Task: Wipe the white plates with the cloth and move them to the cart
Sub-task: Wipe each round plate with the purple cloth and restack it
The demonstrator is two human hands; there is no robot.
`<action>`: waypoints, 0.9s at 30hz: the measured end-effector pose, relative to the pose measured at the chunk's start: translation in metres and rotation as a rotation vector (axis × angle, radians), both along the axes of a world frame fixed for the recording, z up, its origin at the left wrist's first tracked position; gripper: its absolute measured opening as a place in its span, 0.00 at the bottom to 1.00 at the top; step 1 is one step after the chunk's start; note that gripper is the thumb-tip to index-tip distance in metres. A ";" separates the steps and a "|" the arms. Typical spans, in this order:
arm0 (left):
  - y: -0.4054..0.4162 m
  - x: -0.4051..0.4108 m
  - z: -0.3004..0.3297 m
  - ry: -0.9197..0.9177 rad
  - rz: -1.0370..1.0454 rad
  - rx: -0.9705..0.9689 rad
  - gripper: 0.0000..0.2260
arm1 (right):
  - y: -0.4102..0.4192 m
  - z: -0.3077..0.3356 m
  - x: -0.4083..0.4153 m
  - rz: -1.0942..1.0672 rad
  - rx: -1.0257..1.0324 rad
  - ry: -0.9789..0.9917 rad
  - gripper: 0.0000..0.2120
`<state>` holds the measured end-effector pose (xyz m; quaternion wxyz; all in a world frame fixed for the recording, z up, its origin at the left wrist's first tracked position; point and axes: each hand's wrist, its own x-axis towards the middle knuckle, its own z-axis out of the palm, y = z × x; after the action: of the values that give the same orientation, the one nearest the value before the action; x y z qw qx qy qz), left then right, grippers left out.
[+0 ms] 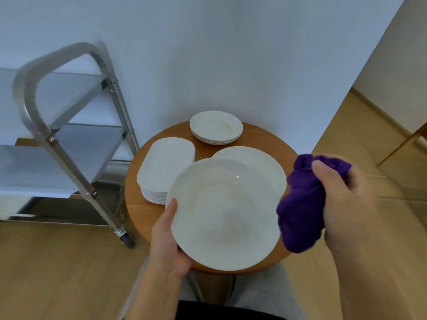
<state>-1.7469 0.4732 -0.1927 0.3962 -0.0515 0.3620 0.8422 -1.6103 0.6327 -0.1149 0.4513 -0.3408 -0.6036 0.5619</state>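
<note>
Both hands, left (167, 247) and right (342, 202), gripping.

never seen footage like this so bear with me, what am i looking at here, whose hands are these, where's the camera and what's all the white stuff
One picture, from a camera worn on a person's head, looking down at their own hands. There is no machine. The left hand holds a large round white plate by its rim. The right hand grips a bunched purple cloth beside the plate. Below is a round wooden table with a stack of oblong white dishes, another large plate and small stacked plates. The metal cart stands left.
</note>
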 end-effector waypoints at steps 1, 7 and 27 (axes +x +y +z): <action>0.002 0.004 -0.002 -0.013 0.006 0.014 0.15 | -0.002 0.003 -0.006 0.107 0.082 -0.143 0.07; 0.006 0.016 -0.009 -0.060 -0.014 0.083 0.17 | -0.033 -0.029 -0.031 0.410 0.266 -0.805 0.39; -0.010 0.016 -0.008 -0.023 0.030 0.205 0.21 | -0.072 -0.076 -0.073 0.687 0.833 -0.522 0.21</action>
<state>-1.7307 0.4631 -0.2012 0.3908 -0.0256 0.2684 0.8801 -1.6835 0.5608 -0.1912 0.1763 -0.0475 -0.9396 0.2896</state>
